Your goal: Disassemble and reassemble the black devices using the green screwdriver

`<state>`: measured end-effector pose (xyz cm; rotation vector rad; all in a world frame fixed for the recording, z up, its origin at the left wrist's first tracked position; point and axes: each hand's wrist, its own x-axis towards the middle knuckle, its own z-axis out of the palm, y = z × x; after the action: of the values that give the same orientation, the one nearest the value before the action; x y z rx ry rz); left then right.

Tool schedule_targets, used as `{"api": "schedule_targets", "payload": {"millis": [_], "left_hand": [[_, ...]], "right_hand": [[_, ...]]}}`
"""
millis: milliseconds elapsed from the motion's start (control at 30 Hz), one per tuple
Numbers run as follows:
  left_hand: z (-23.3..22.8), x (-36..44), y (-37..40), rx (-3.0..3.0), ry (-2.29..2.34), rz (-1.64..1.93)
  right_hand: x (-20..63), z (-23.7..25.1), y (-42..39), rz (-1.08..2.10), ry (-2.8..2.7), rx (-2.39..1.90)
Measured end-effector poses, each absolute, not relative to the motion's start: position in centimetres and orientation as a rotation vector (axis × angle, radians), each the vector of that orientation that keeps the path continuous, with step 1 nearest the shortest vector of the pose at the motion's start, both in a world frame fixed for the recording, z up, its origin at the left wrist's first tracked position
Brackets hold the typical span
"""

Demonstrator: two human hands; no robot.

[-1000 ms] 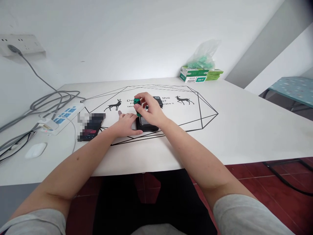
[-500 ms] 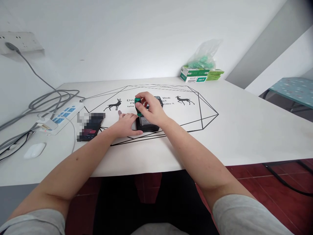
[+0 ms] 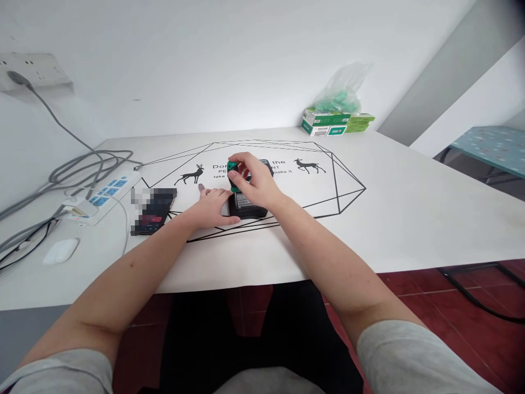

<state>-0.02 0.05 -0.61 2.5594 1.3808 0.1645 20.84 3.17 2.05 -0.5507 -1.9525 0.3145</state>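
Observation:
My right hand is closed around the green and black handle of a screwdriver. It is held nearly upright over a black device with a printed label, and its tip is hidden. My left hand presses against the device's left side, thumb along the near edge and fingers toward the handle, steadying it. Past my right hand, a dark part with a grey panel shows; whether it belongs to the same device I cannot tell. A small purplish object lies just beyond my left fingers.
A phone, partly pixelated, lies left of my left forearm. Farther left are a power strip, coiled grey cables and a white mouse-like object. Green and white boxes with a plastic bag stand against the wall.
Both hands keep nearly the same places on the device and the screwdriver. The whole view has shifted slightly; no thing has plainly moved on the table.

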Motion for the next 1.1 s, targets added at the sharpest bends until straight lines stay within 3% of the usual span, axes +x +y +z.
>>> {"api": "schedule_targets", "payload": {"millis": [767,1100], "left_hand": [[-0.6,0.0,0.2,2.574,1.387,0.152],[-0.6,0.0,0.4,2.6,1.354,0.19]], "right_hand": [[21.1,2.1,2.7,0.282,-1.988,-0.58],[20.6,2.1,2.0,0.54,-1.804,-0.598]]}}
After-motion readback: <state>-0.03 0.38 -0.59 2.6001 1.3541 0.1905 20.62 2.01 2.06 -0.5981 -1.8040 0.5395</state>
